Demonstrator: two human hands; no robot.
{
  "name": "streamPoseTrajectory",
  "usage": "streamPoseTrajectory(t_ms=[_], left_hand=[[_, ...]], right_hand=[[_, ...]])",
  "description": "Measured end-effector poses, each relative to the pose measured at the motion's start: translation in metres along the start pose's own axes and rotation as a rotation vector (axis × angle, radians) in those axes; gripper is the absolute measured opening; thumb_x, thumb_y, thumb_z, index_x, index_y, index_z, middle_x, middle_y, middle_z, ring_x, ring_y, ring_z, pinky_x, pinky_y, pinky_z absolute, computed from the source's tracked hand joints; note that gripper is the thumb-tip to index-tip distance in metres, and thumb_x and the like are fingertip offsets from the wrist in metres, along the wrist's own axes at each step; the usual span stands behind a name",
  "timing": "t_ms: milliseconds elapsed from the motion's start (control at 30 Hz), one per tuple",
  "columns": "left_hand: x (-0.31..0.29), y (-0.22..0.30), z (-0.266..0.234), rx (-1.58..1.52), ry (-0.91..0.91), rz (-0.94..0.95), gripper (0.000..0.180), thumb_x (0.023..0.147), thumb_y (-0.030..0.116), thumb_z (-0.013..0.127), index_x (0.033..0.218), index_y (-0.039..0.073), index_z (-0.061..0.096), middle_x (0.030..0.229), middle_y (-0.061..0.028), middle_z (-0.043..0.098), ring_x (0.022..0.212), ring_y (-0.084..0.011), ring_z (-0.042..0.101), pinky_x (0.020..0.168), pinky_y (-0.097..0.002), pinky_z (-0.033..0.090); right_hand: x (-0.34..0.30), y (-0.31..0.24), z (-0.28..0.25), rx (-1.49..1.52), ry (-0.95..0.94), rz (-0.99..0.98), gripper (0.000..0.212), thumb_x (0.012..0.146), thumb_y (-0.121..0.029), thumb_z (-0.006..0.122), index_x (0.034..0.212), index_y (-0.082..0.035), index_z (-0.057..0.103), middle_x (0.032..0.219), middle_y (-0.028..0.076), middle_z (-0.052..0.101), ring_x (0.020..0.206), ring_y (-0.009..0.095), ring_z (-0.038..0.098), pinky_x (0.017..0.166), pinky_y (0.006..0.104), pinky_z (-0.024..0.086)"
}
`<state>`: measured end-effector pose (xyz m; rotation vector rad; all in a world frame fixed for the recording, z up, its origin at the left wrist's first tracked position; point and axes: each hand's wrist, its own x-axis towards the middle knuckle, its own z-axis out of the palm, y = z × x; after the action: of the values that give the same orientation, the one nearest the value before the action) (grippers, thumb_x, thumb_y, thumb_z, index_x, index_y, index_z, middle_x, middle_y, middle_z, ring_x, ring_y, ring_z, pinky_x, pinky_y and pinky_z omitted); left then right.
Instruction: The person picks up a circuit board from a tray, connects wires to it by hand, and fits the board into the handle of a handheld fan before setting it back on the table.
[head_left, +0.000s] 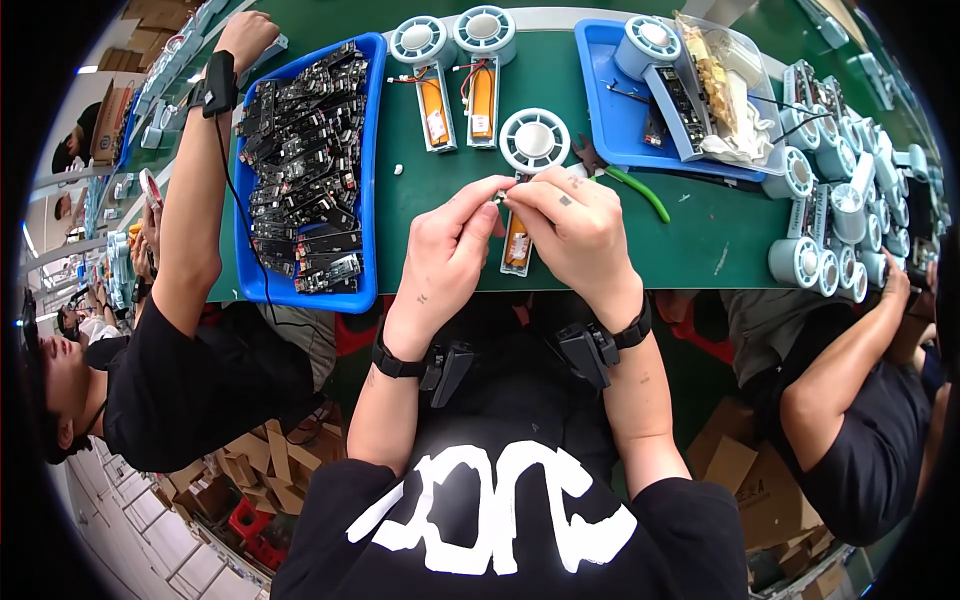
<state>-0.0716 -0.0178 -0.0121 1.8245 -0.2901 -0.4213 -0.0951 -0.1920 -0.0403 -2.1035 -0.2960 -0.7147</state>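
Green worktop [700, 238] is carrying an opened handheld fan [534, 141] at its near edge; above, I'm watching left hand [447, 250] and right hand [580, 222] pinching a tiny part [501, 197], likely fine assembly, calling for steady alignment.

The light is bright, with fisheye bending toward black corners.

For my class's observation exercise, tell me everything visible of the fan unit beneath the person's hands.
The fan unit is pale blue, apparently plastic: a round head with spoked vents around a whitish disc, and an open handle exposing an orange battery. It lies on the green table, handle toward the person. The left hand and right hand hide its middle; whether they touch it is unclear.
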Motion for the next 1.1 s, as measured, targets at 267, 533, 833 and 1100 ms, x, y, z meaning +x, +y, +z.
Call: streamPoseTrajectory(t_ms=[267,533,833,1100], left_hand=[[0.002,0.008,-0.005,0.11,-0.021,0.078,0.031,0.102,0.004,0.056,0.131,0.005,0.066,0.076,-0.0062,0.067,0.056,-0.0089,0.054,0.054,-0.0264,0.045],[-0.001,-0.004,-0.005,0.121,-0.059,0.122,0.033,0.101,0.001,0.056,0.133,0.004,0.065,0.077,-0.0072,0.066,0.056,-0.0096,0.054,0.054,-0.0267,0.046],[-0.001,-0.008,0.0,0.126,-0.031,0.195,0.034,0.105,0.002,0.051,0.137,0.004,0.064,0.08,-0.0027,0.063,0.057,-0.0059,0.05,0.052,-0.0228,0.043],[0.0,-0.008,0.0,0.238,-0.022,0.272,0.036,0.097,-0.004,0.058,0.133,-0.002,0.063,0.102,-0.021,0.073,0.083,-0.0291,0.073,0.075,-0.0339,0.058]], right_hand=[[0.015,0.002,-0.007,0.054,-0.075,-0.056,0.012,0.079,-0.001,0.079,0.089,-0.004,0.072,0.079,0.007,0.069,0.068,0.024,0.067,0.059,0.0324,0.052],[0.014,0.014,-0.01,0.214,-0.142,0.039,0.012,0.077,-0.002,0.082,0.086,-0.003,0.074,0.076,0.007,0.07,0.063,0.021,0.067,0.056,0.0299,0.051],[0.013,0.014,-0.008,0.232,-0.108,0.046,0.012,0.077,-0.001,0.083,0.085,-0.002,0.074,0.074,0.008,0.07,0.062,0.019,0.068,0.056,0.0283,0.051],[0.008,0.017,-0.009,0.289,-0.138,0.095,0.012,0.078,0.0,0.082,0.087,-0.001,0.075,0.075,0.008,0.071,0.063,0.018,0.068,0.056,0.0271,0.051]])
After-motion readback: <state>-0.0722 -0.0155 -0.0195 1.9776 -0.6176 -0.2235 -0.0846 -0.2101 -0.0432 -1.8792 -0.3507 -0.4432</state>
